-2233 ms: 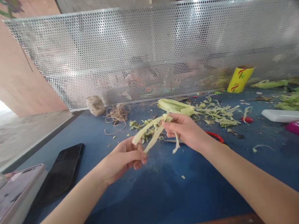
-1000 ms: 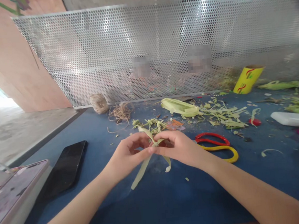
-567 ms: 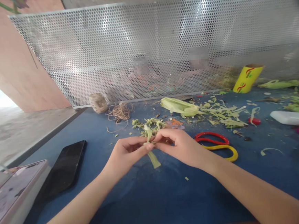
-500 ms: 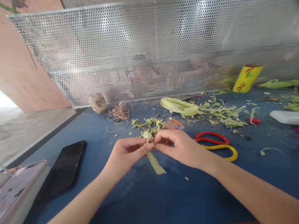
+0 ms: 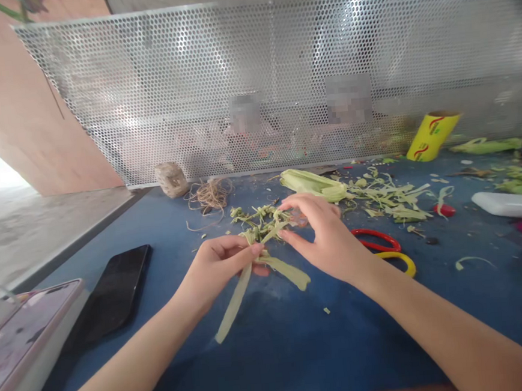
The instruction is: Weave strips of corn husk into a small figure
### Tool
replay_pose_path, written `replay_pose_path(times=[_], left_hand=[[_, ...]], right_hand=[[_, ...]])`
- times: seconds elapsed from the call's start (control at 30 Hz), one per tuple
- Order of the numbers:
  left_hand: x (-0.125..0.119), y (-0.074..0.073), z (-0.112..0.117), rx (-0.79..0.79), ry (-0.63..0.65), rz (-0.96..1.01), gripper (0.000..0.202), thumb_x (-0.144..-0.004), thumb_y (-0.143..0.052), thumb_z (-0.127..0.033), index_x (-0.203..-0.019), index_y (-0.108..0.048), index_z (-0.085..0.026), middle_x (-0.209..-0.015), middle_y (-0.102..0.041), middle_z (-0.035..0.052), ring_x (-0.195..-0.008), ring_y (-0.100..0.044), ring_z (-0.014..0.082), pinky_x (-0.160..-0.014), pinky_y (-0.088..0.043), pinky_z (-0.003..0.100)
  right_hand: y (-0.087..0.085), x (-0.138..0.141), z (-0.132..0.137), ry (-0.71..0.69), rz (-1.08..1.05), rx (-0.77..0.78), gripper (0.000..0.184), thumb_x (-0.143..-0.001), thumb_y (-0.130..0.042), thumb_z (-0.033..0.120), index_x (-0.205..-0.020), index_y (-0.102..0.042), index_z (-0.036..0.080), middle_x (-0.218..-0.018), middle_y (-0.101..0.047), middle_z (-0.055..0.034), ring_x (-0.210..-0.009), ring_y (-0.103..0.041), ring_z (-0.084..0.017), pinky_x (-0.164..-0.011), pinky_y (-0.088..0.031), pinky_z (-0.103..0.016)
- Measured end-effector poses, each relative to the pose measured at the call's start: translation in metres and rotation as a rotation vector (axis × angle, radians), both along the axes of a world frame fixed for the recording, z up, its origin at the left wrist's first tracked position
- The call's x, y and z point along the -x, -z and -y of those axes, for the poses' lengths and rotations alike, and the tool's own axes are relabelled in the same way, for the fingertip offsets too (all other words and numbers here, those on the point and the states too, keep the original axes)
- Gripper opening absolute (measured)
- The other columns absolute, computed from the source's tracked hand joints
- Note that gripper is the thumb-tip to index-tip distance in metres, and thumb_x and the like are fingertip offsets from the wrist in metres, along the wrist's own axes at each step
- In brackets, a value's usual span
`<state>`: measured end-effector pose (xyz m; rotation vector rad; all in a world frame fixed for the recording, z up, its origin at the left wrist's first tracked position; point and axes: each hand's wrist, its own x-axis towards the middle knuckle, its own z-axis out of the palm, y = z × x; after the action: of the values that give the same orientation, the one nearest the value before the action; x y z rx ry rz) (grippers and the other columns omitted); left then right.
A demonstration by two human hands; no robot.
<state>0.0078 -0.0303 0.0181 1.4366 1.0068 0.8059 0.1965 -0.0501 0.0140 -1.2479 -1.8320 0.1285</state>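
at the near left corner of the blue surface (image 5: 274, 363) sits a device in a pale case (image 5: 32, 334), cut off by the view, with a black phone (image 5: 108, 292) lying just beside it. toward the far left corner are a rough, stone-like block (image 5: 170, 179) and, to its right, a loose tangle of twine (image 5: 209, 196). the perforated panel (image 5: 232, 59) runs along the far edge, two people blurred behind it. knotted green bits (image 5: 258, 215) lie mid-surface, partly hidden behind the strips and the hands. a whole corn husk (image 5: 312, 182) lies beyond the right hand (image 5: 283, 220), which overlaps its near side. the right arm covers part of the scissors (image 5: 396, 255); only red and yellow handle loops show. further right come shredded scraps (image 5: 394, 200), a leaning yellow tube (image 5: 434, 136), a small red object (image 5: 445, 210) and, at the right, a white object (image 5: 510, 204) touching a purple one.

the husk strips (image 5: 289, 271) are over the middle of the surface, pinched between thumb and fingers of the left hand (image 5: 257, 251). they are flat, pale green ribbons meeting at the pinch: one hangs toward the near left, one droops right, its end slightly ragged, and a narrow one points up at the right hand. that hand's thumb and forefinger are apart; i cannot tell whether it touches the strip.
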Motion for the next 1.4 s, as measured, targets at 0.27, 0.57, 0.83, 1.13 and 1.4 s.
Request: replay_pose_path(times=[0.27, 0.57, 0.83, 1.13, 1.4], left_hand=[[-0.001, 0.003, -0.004, -0.016, -0.003, -0.016, 0.018, -0.060, -0.072, -0.023, -0.074, -0.065, -0.015, -0.065, -0.070, 0.0012, -0.062, -0.066, 0.0156, -0.057, -0.049, 0.022], [0.000, -0.007, -0.001, -0.127, -0.086, -0.054, 0.011, -0.063, -0.070, -0.022, -0.069, -0.066, -0.014, -0.057, -0.064, -0.0024, -0.043, -0.054, 0.0059, -0.047, -0.044, 0.017], [0.002, -0.003, -0.005, 0.049, 0.130, 0.064, 0.033, -0.060, -0.071, -0.013, -0.088, -0.054, -0.015, -0.066, -0.069, 0.0000, -0.052, -0.060, 0.0100, -0.055, -0.047, 0.022], [0.000, -0.001, 0.003, -0.002, 0.231, -0.089, 0.056, -0.067, -0.066, -0.017, -0.108, -0.029, -0.017, -0.056, -0.068, 0.0001, -0.046, -0.061, 0.0145, -0.041, -0.037, 0.018], [-0.006, -0.006, 0.011, 0.091, 0.227, -0.143, 0.078, -0.065, -0.064, -0.017, -0.124, -0.013, -0.016, -0.052, -0.064, -0.0016, -0.036, -0.057, 0.0141, -0.031, -0.027, 0.015]], right_hand=[[0.007, 0.010, 0.008, -0.200, 0.245, 0.096, 0.015, -0.081, -0.051, 0.033, -0.077, -0.053, 0.019, -0.069, -0.057, 0.0017, -0.068, -0.050, -0.012, -0.079, -0.024, -0.034], [-0.004, -0.001, 0.001, -0.275, 0.418, 0.141, 0.030, -0.086, -0.041, 0.024, -0.060, -0.053, 0.017, -0.055, -0.053, 0.0029, -0.059, -0.045, -0.010, -0.074, -0.026, -0.031], [0.004, -0.001, 0.000, -0.295, 0.095, 0.334, 0.038, -0.078, -0.051, 0.046, -0.108, -0.051, 0.022, -0.096, -0.058, -0.0045, -0.083, -0.052, -0.016, -0.070, -0.039, -0.028], [0.014, 0.015, -0.002, -0.418, -0.125, 0.547, 0.033, -0.075, -0.052, 0.047, -0.092, -0.059, 0.020, -0.072, -0.055, 0.0006, -0.058, -0.042, -0.009, -0.051, -0.035, -0.023], [0.012, 0.025, 0.004, -0.399, -0.194, 0.337, 0.012, -0.072, -0.058, 0.027, -0.067, -0.054, 0.017, -0.067, -0.048, 0.0021, -0.061, -0.043, -0.009, -0.054, -0.036, -0.020]])
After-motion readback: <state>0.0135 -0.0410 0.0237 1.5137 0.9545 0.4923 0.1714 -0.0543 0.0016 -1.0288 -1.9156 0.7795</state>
